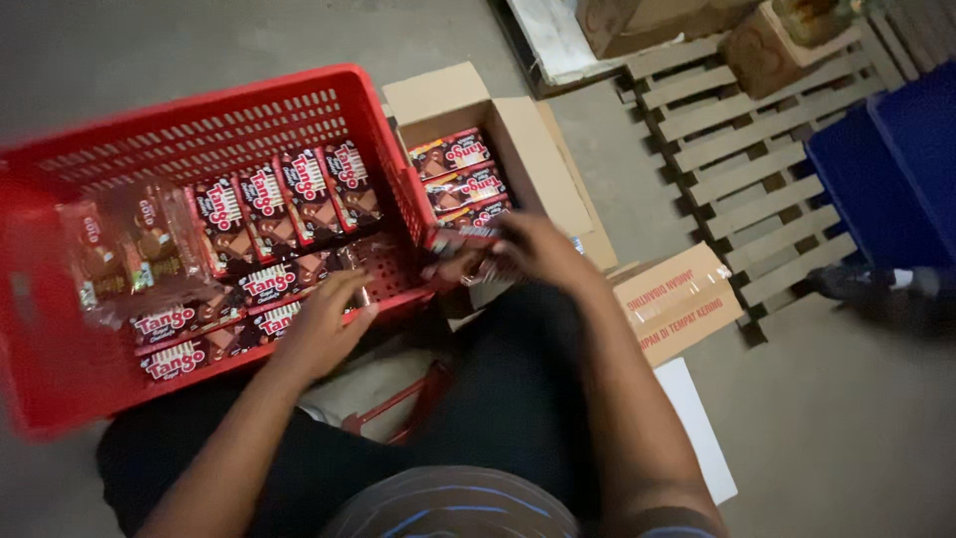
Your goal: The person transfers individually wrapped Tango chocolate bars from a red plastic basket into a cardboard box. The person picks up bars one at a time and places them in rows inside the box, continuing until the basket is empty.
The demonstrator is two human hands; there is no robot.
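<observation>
wafer packs (267,209), dark red and brown, stand and lie in rows inside the red plastic crate (199,110), whose left edge is blurred and cut off by the frame. more of the same packs fill an open cardboard box (518,134) just right of the crate. the left hand (324,324) rests on the packs at the crate's near wall, fingers loosely together and flat. the right hand (538,249) is over the box's near end, fingers curled around a blurred pack (468,239); how firmly it grips i cannot tell. clear bags of biscuits (119,254) in the crate are smeared by motion. a wooden pallet (737,149) and blue bin (896,159) lie beyond, partly cut off.
</observation>
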